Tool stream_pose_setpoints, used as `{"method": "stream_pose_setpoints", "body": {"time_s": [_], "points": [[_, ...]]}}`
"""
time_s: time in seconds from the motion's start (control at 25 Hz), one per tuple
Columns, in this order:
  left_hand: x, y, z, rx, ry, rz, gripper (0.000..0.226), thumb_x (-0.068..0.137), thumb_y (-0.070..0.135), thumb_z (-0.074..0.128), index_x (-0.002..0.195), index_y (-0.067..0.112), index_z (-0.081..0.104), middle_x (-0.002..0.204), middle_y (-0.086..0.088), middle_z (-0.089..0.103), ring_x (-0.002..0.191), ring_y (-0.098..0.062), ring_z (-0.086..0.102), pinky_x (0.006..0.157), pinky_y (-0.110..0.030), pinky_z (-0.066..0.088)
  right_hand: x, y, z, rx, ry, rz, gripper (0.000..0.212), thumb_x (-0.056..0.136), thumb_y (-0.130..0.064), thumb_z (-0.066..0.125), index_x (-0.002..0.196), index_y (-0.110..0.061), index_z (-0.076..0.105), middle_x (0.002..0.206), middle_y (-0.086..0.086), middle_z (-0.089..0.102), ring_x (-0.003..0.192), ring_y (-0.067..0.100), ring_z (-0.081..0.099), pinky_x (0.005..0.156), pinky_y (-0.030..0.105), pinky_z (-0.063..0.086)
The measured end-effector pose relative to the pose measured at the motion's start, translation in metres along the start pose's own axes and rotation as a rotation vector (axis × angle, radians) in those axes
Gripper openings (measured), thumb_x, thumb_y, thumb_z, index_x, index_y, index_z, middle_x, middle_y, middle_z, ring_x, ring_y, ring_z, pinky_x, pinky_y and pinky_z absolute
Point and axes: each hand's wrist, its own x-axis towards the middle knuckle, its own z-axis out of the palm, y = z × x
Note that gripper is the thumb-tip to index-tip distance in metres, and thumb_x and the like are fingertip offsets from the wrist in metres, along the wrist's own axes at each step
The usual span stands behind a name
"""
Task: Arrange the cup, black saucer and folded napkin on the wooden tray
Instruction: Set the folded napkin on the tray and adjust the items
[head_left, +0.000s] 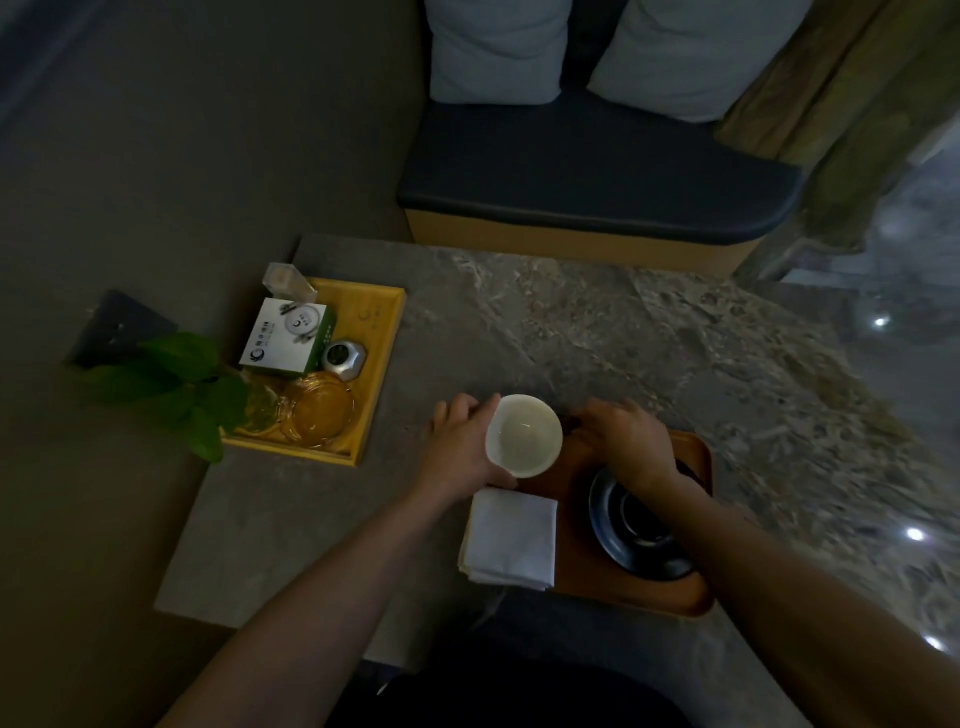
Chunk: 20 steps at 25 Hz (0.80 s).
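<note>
Nearest to me, the wooden tray (623, 597) sits on the grey stone table (270, 545). I note two items on it: a folded white napkin (511, 538) at its left end, overhanging the left edge, and a black saucer (618, 540) to the right of the napkin, lying flat and partly covered by the right forearm. The napkin and saucer are near each other but not touching.

The white cup (524, 435) is upright, mouth up, and looks empty inside. It is at the far left corner of the tray, above the napkin in frame; I cannot tell whether it rests on a surface or is lifted.

The left hand (462, 447) is curled around the cup's left side, fingers wrapped on the wall, thumb near the lower rim. The right hand (623, 441) is palm down over the tray's far edge, fingers bent; I cannot tell whether it grips anything.

Farther left, a yellow tray (387, 338) holds a white and green box (285, 338), a silver tin (344, 357), a clear glass ashtray (319, 408) and a small clear container (285, 283). Green leaves (176, 384) overlap its left edge.
</note>
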Motion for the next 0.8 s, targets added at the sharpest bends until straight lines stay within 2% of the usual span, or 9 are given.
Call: {"method": "stream_pose_setpoints", "body": {"time_s": [0.08, 0.2, 0.32, 0.4, 0.52, 0.8], "points": [[0.012, 0.001, -0.011, 0.105, -0.066, 0.041, 0.116, 0.057, 0.045, 0.087, 0.149, 0.037, 0.017, 0.139, -0.001, 0.029, 0.13, -0.026, 0.022, 0.105, -0.048, 0.034, -0.012, 0.0, 0.003, 0.03, 0.014, -0.001, 0.013, 0.095, -0.032, 0.056, 0.105, -0.028, 0.063, 0.104, -0.004, 0.069, 0.096, 0.023, 0.058, 0.07, 0.039, 0.051], [0.027, 0.002, -0.024, 0.193, -0.171, 0.12, 0.117, 0.06, 0.039, 0.086, 0.151, 0.037, 0.013, 0.14, -0.001, 0.028, 0.128, -0.027, 0.022, 0.105, -0.046, 0.032, -0.027, -0.005, 0.004, 0.087, 0.027, -0.014, 0.019, 0.095, -0.032, 0.058, 0.112, -0.036, 0.065, 0.107, -0.011, 0.069, 0.097, 0.017, 0.059, 0.079, 0.038, 0.05], [0.031, 0.005, -0.028, 0.189, -0.224, 0.144, 0.117, 0.063, 0.034, 0.086, 0.152, 0.035, 0.01, 0.144, -0.001, 0.026, 0.131, -0.028, 0.02, 0.107, -0.048, 0.033, -0.033, -0.006, 0.004, 0.149, 0.049, 0.023, 0.017, 0.091, -0.027, 0.064, 0.108, -0.028, 0.068, 0.108, -0.003, 0.07, 0.101, 0.021, 0.061, 0.079, 0.035, 0.049], [0.026, 0.002, -0.027, 0.158, -0.202, 0.132, 0.118, 0.063, 0.036, 0.086, 0.153, 0.031, 0.01, 0.147, -0.002, 0.026, 0.133, -0.028, 0.02, 0.108, -0.048, 0.032, -0.031, -0.006, 0.002, 0.147, 0.028, 0.05, 0.016, 0.09, -0.027, 0.066, 0.105, -0.027, 0.067, 0.107, 0.0, 0.069, 0.102, 0.022, 0.06, 0.076, 0.034, 0.047], [0.011, -0.009, -0.02, 0.036, -0.166, 0.081, 0.118, 0.061, 0.039, 0.087, 0.153, 0.03, 0.012, 0.146, -0.003, 0.027, 0.135, -0.027, 0.02, 0.108, -0.046, 0.032, -0.026, -0.008, 0.0, 0.182, -0.006, 0.017, 0.022, 0.089, -0.024, 0.066, 0.11, -0.032, 0.067, 0.107, -0.008, 0.071, 0.099, 0.015, 0.062, 0.078, 0.03, 0.048], [-0.005, -0.011, -0.003, -0.12, 0.022, 0.054, 0.103, 0.062, 0.04, 0.086, 0.147, 0.031, 0.028, 0.139, -0.001, 0.038, 0.13, -0.024, 0.028, 0.095, -0.034, 0.031, -0.016, -0.006, 0.0, 0.154, -0.018, 0.007, 0.024, 0.093, -0.017, 0.059, 0.111, -0.03, 0.069, 0.106, -0.009, 0.072, 0.098, 0.015, 0.063, 0.075, 0.032, 0.052]]}}
